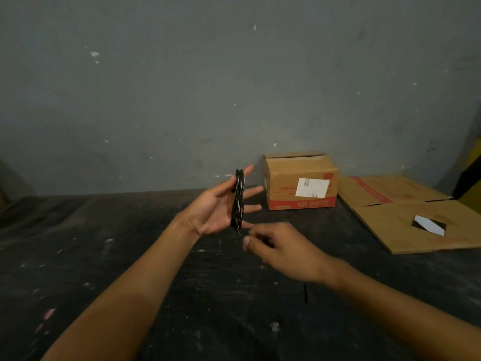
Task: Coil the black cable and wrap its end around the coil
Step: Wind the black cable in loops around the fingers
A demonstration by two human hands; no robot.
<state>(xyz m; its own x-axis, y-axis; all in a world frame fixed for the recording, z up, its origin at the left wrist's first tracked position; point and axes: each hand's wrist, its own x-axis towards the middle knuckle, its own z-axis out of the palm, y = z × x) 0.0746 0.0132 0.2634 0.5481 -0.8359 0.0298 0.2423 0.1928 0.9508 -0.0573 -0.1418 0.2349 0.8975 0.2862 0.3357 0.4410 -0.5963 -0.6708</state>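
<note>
My left hand point(221, 204) is raised palm up above the dark table, fingers straight and spread. The black cable point(239, 201) is wound in several loops around those fingers, forming a narrow upright coil. A short free end pokes out below the coil, near the little finger. My right hand point(281, 248) hovers just below and right of the coil, blurred, with its fingers curled and thumb tip forward. Something dark shows between its fingers, but I cannot tell whether it is the cable end.
A closed cardboard box point(302, 182) with a white label stands at the back against the grey wall. A flattened cardboard sheet point(406, 217) lies on the right. The dark, paint-flecked table point(104, 256) stretches across the foreground.
</note>
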